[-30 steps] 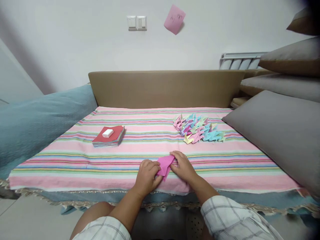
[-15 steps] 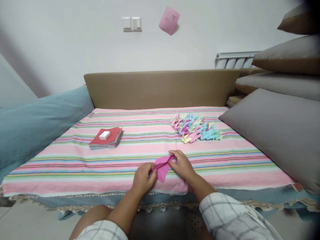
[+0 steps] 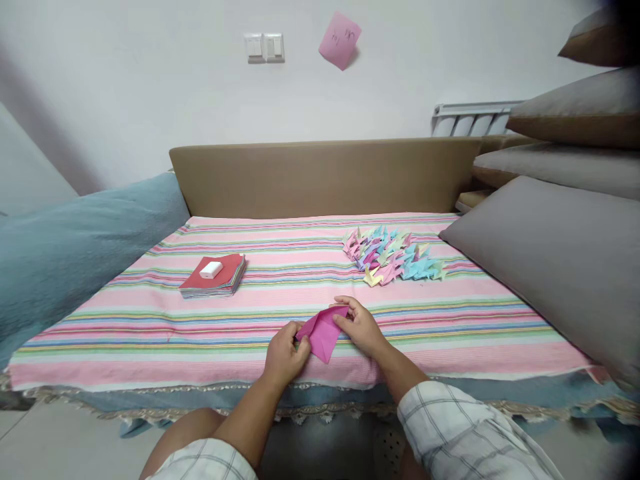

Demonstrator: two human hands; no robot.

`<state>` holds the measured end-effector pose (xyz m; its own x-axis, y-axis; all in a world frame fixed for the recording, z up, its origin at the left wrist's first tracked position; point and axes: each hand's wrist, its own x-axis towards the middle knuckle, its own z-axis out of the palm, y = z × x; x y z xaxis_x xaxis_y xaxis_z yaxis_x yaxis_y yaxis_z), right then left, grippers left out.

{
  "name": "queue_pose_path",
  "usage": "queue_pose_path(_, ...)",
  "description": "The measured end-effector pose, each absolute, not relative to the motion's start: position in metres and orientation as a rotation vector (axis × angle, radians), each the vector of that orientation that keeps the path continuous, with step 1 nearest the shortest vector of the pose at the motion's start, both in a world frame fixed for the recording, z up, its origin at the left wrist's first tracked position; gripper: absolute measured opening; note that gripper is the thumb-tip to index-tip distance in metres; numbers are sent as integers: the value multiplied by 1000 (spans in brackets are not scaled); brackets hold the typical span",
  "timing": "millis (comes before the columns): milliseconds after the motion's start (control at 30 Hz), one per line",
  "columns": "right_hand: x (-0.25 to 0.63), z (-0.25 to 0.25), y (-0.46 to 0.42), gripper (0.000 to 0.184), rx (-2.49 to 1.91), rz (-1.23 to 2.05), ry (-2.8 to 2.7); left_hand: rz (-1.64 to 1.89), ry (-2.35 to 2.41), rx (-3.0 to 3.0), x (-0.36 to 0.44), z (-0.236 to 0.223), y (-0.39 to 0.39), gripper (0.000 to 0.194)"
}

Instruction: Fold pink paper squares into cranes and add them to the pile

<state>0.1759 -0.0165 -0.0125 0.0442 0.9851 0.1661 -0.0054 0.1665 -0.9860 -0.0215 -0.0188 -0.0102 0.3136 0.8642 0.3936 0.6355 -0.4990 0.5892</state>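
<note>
A magenta sheet of origami paper (image 3: pixel 324 337), partly folded, is held between my two hands just above the near part of the striped cloth. My left hand (image 3: pixel 287 353) pinches its left corner between thumb and fingers. At the upper right corner, my right hand (image 3: pixel 361 327) grips the paper with the thumb on top and fingers behind. One point of the paper hangs down toward me. Beyond my right hand lies a cluster of folded paper cranes (image 3: pixel 393 257) in pink, blue, yellow, green and purple.
To the left, a stack of coloured paper (image 3: pixel 225 277) with a red top sheet bears a small white block (image 3: pixel 211 270). Grey cushions (image 3: pixel 550 247) pile up on the right. A blue padded armrest (image 3: pixel 90 247) borders the left, and a brown backrest (image 3: pixel 320 179) stands behind.
The upper part of the magenta paper has gone from a raised, narrow fold to lying flatter and wider. My right fingers have shifted slightly up and away behind the paper.
</note>
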Motion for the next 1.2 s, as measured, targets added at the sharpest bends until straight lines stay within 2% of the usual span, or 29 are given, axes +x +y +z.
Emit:
queue_pose_path(100,174,-12,-16,55,-1028,1181,-1147,988,1362,2244,-21,-10,-18,13)
queue_pose_path(300,176,-9,-19,46,-1002,1202,-1256,970,1399,2259,-21,-11,-18,15)
queue_pose_path(867,180,-8,-22,62,-1065,1070,-1435,992,1359,2211,-22,-11,-18,11)
queue_pose_path(1200,181,-16,-19,67,-975,1271,-1284,981,1407,2233,-22,-14,-17,12)
